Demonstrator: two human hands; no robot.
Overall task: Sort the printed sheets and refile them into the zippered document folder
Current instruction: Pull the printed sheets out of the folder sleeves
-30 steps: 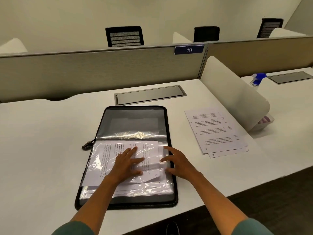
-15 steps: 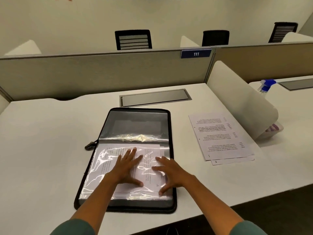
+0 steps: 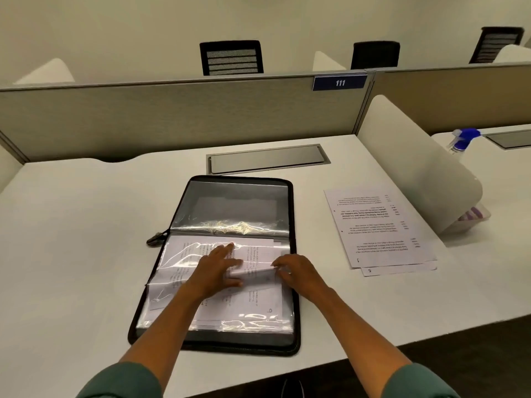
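Observation:
The black zippered document folder (image 3: 294,225) lies open on the white desk in front of me. Its near half holds printed sheets (image 3: 258,303) under clear plastic sleeves. My left hand (image 3: 215,271) presses flat on the top sleeve, fingers spread. My right hand (image 3: 301,272) is at the sleeve's right side, its fingers curled and pinching the lifted edge of a clear sleeve (image 3: 255,273). To the right of the folder, a small stack of loose printed sheets (image 3: 376,231) lies flat on the desk.
The zipper pull (image 3: 155,239) sticks out at the folder's left. A metal cable hatch (image 3: 267,158) sits behind the folder. A curved white divider (image 3: 416,173) stands right of the loose sheets, with a spray bottle (image 3: 462,139) beyond it. A partition wall closes the back.
My right hand slid left from the folder's right edge onto the sleeve, then curled and lifted the sleeve's edge. My left hand stayed pressed on the sleeve.

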